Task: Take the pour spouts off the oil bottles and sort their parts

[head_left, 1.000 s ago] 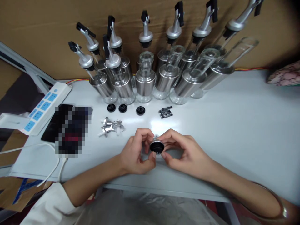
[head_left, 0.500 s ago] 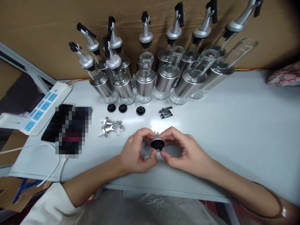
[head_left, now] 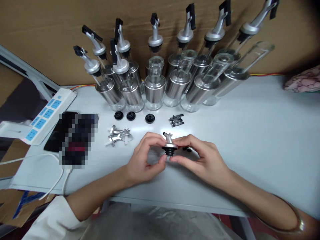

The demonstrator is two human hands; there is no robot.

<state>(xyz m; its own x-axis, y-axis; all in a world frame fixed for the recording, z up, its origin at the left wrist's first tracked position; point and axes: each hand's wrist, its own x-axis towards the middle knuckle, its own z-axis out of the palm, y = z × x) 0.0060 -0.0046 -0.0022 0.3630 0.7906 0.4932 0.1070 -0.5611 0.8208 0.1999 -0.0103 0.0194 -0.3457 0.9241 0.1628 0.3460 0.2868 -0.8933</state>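
Note:
Between the fingertips of both hands is a silver pourer spout point(head_left: 170, 145) with a ribbed black stopper beneath it, held roughly upright. My left hand point(head_left: 145, 159) pinches its left side, and my right hand point(head_left: 200, 156) pinches the right side. Beyond my left hand lie several silver spout pieces point(head_left: 118, 136) in a small heap. Black round stoppers point(head_left: 150, 118) rest in a row in front of the bottles. Thin black levers point(head_left: 177, 120) form a small pile. Small black parts point(head_left: 187, 149) show partly behind my right fingers.
Several glass bottles with metal sleeves point(head_left: 155, 91) stand along the cardboard backing, many with spouts fitted. A white power strip point(head_left: 47, 115), a dark phone point(head_left: 60, 133), another partly pixelated device and white cables point(head_left: 60, 173) lie at the left. Patterned fabric point(head_left: 303, 80) is at the far right.
The held spout has been tilted more upright, so its silver neck and the stopper's ribs now show. My fingers have shifted slightly, and small black parts have come into view behind my right fingers.

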